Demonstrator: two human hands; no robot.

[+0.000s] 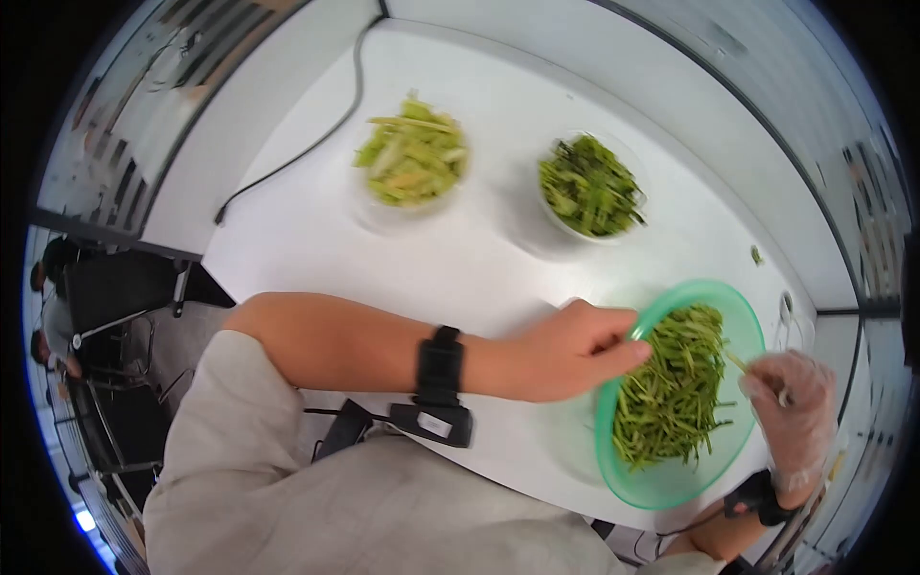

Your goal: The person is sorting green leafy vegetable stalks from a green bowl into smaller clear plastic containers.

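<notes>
The green bowl [671, 494] of long green stalks [671, 393] sits at the near right corner of the white surface [460, 268], and its lower rim looks close to the near edge. The left hand [565, 350], bare and reaching across the body, has its grip pinched on the bowl's left rim with the thumb over the lip. The gloved right hand [791, 412] hovers above the bowl's right side, its grip closed on what seems to be a single thin stalk [738, 362], though blur makes that hard to confirm. The main risk, as I judge it, is the bowl itself: it is light, held at one side only and so near the edge that a pull or a push on that rim could tip it or slide it off, spilling the stalks. The loose glove may also let the thin stalk slip. The crossed left forearm with its black wristband [439, 369] lies low over the surface, well apart from the bowl of pale pieces [412, 153] and the bowl of dark leaves [586, 187] toward the far edge, so those seem safe.
</notes>
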